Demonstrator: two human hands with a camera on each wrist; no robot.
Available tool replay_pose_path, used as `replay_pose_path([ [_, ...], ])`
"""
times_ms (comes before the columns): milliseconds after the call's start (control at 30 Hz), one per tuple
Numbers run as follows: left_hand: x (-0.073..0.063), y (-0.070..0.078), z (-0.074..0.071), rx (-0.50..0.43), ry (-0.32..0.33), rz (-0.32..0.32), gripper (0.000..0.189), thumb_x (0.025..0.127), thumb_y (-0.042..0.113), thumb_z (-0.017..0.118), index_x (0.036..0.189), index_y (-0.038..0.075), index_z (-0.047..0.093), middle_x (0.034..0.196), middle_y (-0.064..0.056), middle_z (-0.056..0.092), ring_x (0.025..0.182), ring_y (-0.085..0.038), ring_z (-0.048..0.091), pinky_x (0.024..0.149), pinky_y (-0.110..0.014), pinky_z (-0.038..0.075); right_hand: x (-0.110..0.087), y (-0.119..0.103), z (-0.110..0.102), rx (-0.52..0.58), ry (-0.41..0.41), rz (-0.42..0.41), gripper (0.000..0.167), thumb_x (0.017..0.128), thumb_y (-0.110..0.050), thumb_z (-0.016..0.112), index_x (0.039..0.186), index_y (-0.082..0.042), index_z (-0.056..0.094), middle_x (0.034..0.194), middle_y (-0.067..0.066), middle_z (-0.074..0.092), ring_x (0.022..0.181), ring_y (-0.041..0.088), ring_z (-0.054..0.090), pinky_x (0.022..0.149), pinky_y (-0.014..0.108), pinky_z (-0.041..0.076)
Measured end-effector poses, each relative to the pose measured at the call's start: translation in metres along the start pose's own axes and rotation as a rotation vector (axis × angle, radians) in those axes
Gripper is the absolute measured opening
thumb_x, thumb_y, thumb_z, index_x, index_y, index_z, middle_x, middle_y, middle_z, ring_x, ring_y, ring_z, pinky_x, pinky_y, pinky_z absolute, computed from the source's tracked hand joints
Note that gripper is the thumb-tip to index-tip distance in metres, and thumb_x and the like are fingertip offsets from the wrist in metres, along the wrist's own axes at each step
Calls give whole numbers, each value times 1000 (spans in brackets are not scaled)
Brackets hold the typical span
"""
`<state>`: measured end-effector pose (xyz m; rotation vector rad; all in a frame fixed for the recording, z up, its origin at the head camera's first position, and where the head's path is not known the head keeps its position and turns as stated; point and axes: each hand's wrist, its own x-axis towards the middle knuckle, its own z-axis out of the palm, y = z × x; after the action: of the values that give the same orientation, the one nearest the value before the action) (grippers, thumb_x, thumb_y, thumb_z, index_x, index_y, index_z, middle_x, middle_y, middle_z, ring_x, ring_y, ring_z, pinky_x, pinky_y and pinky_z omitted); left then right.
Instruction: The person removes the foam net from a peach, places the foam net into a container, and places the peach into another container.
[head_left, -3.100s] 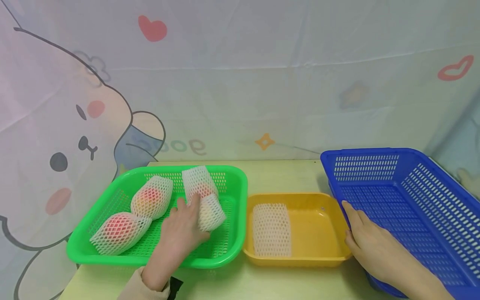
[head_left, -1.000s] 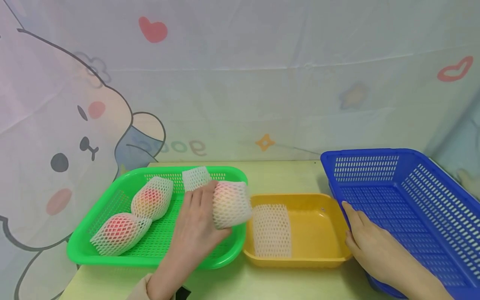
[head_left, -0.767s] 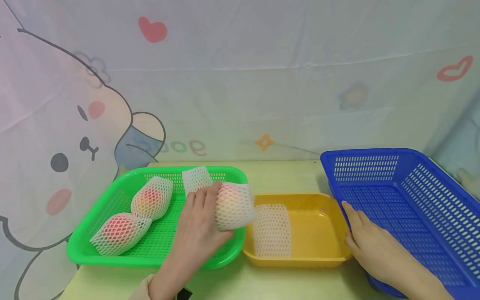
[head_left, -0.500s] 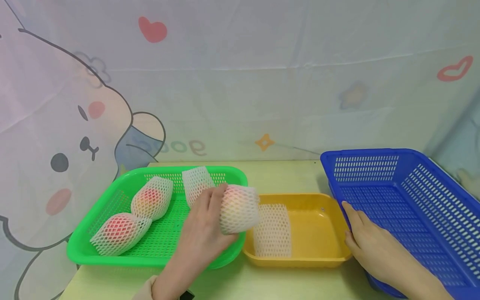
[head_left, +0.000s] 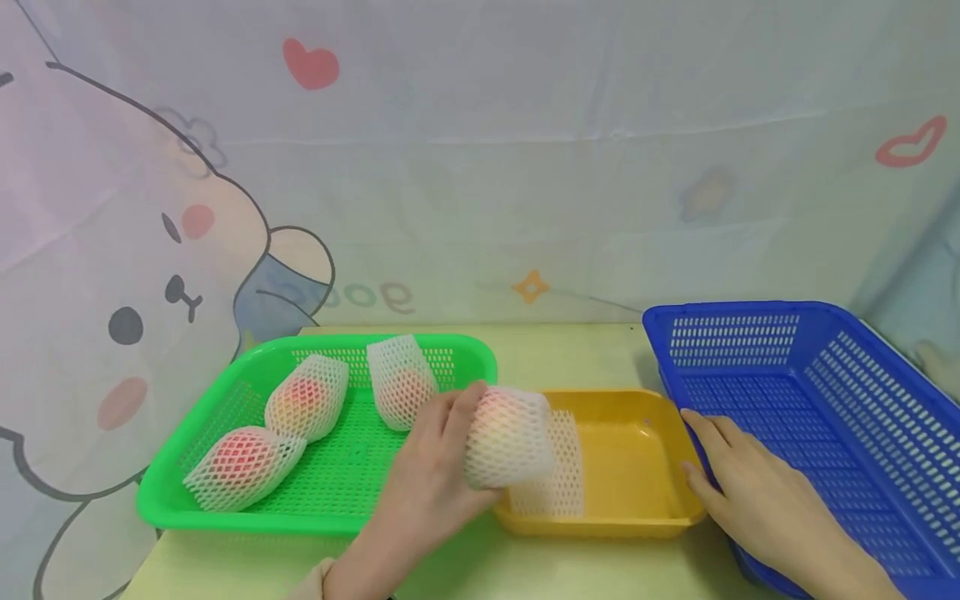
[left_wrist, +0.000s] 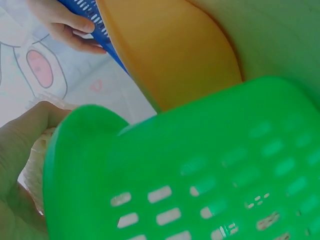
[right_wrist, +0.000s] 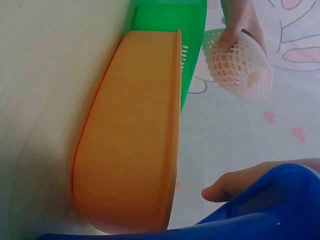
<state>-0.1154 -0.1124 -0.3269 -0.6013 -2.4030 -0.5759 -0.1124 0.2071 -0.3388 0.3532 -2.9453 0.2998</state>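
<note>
One blue basket [head_left: 738,307] right of yellow tray [head_left: 622,467], green basket [head_left: 247,522] left. Right hand [head_left: 765,496] rests on blue rim; left hand [head_left: 438,475], apart, clamps netted fruit [head_left: 508,437], just shifted from green basket toward tray's left edge; move looks unfinished.

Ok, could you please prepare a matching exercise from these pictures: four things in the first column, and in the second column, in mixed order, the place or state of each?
Column one
1. Left hand
2. Right hand
3. Flat foam net
4. Green basket

Column two
A. touches the blue basket at its rim
B. contains three netted fruits
C. grips one netted fruit
D. lies in the yellow tray

Right pairs: 1-C, 2-A, 3-D, 4-B
</note>
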Motion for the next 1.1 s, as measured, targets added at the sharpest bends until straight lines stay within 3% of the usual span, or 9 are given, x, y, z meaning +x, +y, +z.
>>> replay_pose_path([
  [167, -1, 3, 2, 1, -20, 8, 104, 46, 22, 92, 137, 14, 43, 118, -9, 54, 107, -23, 56, 82, -38, 56, -2, -2, -1, -4, 70, -40, 55, 90, -29, 62, 137, -5, 47, 130, 18, 53, 115, 40, 52, 81, 60, 49],
  [433, -5, 11, 5, -59, -53, 16, 104, 49, 29, 92, 138, 15, 41, 117, -9, 53, 106, -20, 54, 81, -35, 56, -3, -15, -6, -4, 265, -211, 43, 84, -20, 69, 125, -8, 60, 119, 10, 63, 109, 31, 56, 87, 55, 46],
  [733, -11, 16, 12, -112, -52, 71, 107, 48, 31, 92, 138, 9, 38, 117, -11, 53, 105, -19, 54, 81, -33, 55, -5, -24, -8, 5, 386, -323, 36, 75, -11, 74, 110, -13, 67, 102, -2, 68, 89, 16, 62, 75, 40, 54],
  [833, -13, 18, 15, -136, -57, 112, 109, 48, 30, 92, 139, 6, 35, 117, -10, 54, 104, -18, 53, 83, -32, 54, -6, -27, -7, 21, 425, -358, 20, 91, -26, 63, 107, -14, 68, 98, -4, 68, 83, 10, 59, 71, 35, 54],
  [900, -15, 19, 16, -159, -73, 124, 110, 49, 30, 92, 139, 5, 34, 117, -9, 54, 104, -17, 52, 85, -31, 53, -6, -30, -6, 43, 464, -394, 32, 99, -38, 47, 104, -15, 69, 95, -5, 67, 80, 8, 57, 69, 29, 53],
  [1000, -16, 22, 18, -193, -108, 120, 107, 50, 30, 91, 138, 5, 36, 117, -6, 54, 103, -13, 51, 86, -29, 52, -6, -35, -4, 78, 532, -458, 54, 102, -46, 24, 98, -15, 69, 92, -6, 66, 79, 7, 57, 70, 22, 50],
  [1100, -18, 25, 19, -224, -140, 113, 105, 51, 30, 91, 138, 5, 37, 118, -5, 54, 102, -11, 51, 86, -27, 52, -7, -39, -5, 124, 578, -531, 46, 103, -41, 30, 96, -15, 68, 92, -7, 65, 82, 8, 57, 77, 18, 46],
])
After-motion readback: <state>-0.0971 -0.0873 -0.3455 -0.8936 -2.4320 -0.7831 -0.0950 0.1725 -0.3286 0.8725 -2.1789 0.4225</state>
